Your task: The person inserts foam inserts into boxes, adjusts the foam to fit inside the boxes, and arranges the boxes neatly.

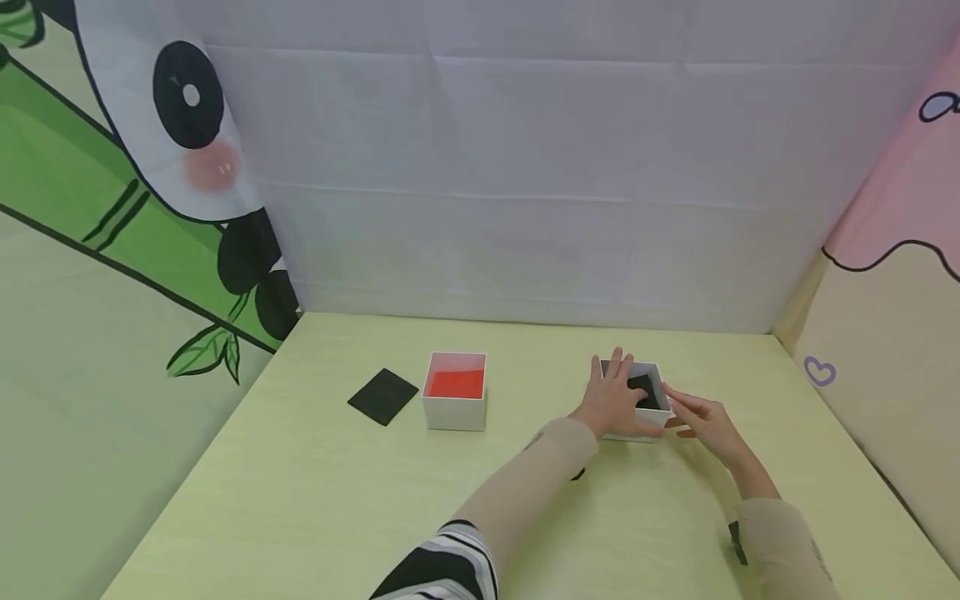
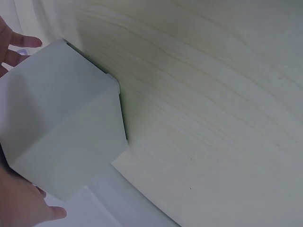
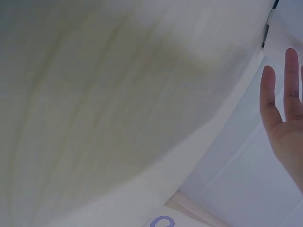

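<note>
A white open-topped box (image 1: 643,421) stands on the right side of the table, with a black square piece (image 1: 643,387) inside. My left hand (image 1: 617,404) lies across its left and front sides and grips it, thumb along the front, other fingers spread over the rim. In the left wrist view, the box (image 2: 61,109) shows two plain outer faces, with part of my left hand (image 2: 21,201) beside it. My right hand (image 1: 705,423) has its fingers extended, tips at the box's right wall. In the right wrist view, the right hand's fingers (image 3: 268,94) look nearly straight.
A second white box (image 1: 455,414) with red inside (image 1: 455,384) stands left of centre. Flat beside it lies a black square card (image 1: 383,397). Behind the pale yellow table (image 1: 300,500) hangs a white cloth (image 1: 525,167), with printed walls at both sides.
</note>
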{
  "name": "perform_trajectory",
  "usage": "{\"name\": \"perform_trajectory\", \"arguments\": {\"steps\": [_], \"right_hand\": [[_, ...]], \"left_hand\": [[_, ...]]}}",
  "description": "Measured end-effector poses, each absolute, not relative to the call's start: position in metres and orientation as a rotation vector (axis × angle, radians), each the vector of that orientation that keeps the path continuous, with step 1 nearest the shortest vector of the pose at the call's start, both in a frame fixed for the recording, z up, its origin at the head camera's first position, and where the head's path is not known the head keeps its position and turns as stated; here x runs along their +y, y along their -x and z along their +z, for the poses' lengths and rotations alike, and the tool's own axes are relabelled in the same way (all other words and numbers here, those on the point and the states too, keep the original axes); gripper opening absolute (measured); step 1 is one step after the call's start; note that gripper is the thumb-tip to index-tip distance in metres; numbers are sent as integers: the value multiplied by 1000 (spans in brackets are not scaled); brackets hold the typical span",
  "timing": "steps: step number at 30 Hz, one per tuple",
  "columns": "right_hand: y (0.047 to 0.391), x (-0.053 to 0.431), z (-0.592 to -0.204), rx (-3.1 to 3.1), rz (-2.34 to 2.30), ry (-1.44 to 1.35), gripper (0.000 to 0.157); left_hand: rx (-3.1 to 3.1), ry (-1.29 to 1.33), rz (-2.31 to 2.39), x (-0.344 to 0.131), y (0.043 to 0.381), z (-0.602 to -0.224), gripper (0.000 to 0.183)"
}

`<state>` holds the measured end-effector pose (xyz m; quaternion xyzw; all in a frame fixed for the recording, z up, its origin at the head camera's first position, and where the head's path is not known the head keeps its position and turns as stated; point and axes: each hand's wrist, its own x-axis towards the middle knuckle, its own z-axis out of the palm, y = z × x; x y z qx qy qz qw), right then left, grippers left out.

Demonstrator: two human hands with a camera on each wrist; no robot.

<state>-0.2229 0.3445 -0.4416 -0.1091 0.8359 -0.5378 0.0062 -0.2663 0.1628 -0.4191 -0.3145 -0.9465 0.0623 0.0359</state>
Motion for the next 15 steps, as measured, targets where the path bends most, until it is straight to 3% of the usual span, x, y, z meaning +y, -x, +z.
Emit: {"name": "perform_trajectory", "arguments": {"steps": [15], "right_hand": [[220, 343, -440, 2611, -1706, 321, 42]], "left_hand": [[-2809, 1025, -96, 147, 255, -413, 71]]}}
